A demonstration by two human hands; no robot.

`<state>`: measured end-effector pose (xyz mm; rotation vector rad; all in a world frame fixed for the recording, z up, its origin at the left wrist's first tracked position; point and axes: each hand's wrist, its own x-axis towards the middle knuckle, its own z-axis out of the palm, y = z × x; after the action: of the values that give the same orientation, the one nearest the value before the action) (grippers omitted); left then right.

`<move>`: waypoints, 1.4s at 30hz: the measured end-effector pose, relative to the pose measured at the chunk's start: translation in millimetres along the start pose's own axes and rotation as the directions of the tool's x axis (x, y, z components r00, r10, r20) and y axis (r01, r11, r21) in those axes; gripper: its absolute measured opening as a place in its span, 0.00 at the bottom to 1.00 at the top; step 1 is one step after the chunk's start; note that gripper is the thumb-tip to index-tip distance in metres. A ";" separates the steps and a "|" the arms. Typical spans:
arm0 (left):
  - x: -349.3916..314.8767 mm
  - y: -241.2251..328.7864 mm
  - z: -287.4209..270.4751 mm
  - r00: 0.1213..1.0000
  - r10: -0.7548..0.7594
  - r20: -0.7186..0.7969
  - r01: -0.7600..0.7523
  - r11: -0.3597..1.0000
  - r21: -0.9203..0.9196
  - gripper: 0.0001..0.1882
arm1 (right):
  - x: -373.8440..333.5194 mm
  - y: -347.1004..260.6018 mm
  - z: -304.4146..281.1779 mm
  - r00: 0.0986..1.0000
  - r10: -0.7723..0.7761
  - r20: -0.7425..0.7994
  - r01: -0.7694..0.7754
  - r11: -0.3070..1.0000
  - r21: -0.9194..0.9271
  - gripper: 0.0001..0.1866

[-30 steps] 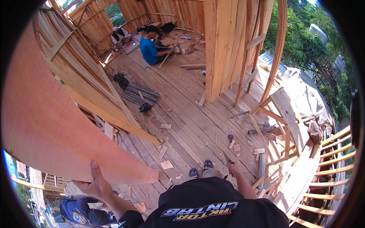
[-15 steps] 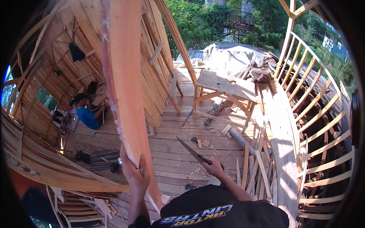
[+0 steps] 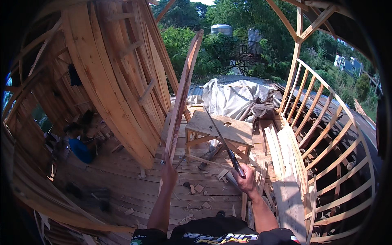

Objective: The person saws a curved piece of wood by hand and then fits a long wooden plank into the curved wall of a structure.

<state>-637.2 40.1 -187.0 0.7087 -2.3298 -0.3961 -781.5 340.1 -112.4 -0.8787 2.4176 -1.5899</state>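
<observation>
My left hand is closed around the lower part of a long wooden plank, which stands up in front of me, turned edge-on and leaning a little to the right. Its narrow edge is reddish and rough. In my right hand is a machete, gripped by its dark handle. The long, narrow blade points up and away from me, apart from the plank. Behind the blade stands a low wooden workbench.
A wooden plank wall rises at the left, with a person in blue crouching beyond it. Offcuts litter the floor. A curved slatted railing runs along the right, beside stacked boards. A grey tarp lies behind the workbench.
The plank has turned from its broad face to its edge and now leans right. My right hand has raised the machete from low near the floor, its blade now pointing up. The view has tilted upward.
</observation>
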 end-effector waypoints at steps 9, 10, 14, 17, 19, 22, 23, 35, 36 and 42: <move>22.8 -0.8 156.5 0.993 0.070 0.099 -0.064 0.996 -0.062 0.41 | 123.1 25.8 -30.7 0.997 -0.021 -0.075 0.022 1.000 0.008 0.15; 29.2 -2.8 170.3 0.990 0.055 0.132 -0.046 0.996 -0.075 0.40 | 137.1 33.9 -29.5 0.997 0.007 -0.076 -0.007 1.000 0.000 0.14; 30.4 -2.3 239.8 0.953 -0.054 0.299 0.116 0.974 -0.194 0.37 | 179.6 59.4 -30.4 0.992 0.083 -0.096 -0.088 0.995 -0.055 0.15; 28.3 -23.2 290.5 0.974 -0.018 0.226 0.067 0.975 -0.212 0.37 | 214.1 82.1 -15.6 0.978 0.184 -0.096 -0.189 0.981 -0.050 0.16; 24.7 -37.8 320.8 0.961 -0.034 0.273 0.094 0.973 -0.211 0.38 | 243.2 108.0 -14.0 0.982 0.155 -0.110 -0.167 0.979 -0.118 0.15; -2.6 -62.3 362.7 0.938 -0.137 0.317 0.190 0.972 -0.141 0.40 | 280.8 127.5 -3.8 0.976 0.206 -0.069 -0.212 0.971 -0.112 0.14; -15.1 -66.0 373.5 0.919 -0.167 0.357 0.214 0.972 -0.096 0.40 | 287.9 145.4 -7.0 0.979 0.199 -0.034 -0.202 0.966 -0.160 0.13; 1.5 -123.0 430.3 0.826 -0.402 0.395 0.394 0.913 0.106 0.26 | 352.0 201.7 51.8 0.980 0.160 0.114 -0.128 0.960 -0.247 0.13; -1.6 -124.2 437.2 0.849 -0.399 0.346 0.393 0.915 0.090 0.25 | 354.1 198.0 54.4 0.976 0.185 0.117 -0.148 0.952 -0.268 0.13; -8.7 -89.5 463.8 0.838 -0.507 0.200 0.480 0.861 0.170 0.25 | 393.7 219.9 32.6 0.952 0.238 0.193 -0.155 0.916 -0.369 0.15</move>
<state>-909.0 15.0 -572.6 1.4027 -2.3804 -0.6079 -1181.5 169.1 -235.6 -0.7846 2.5566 -0.9414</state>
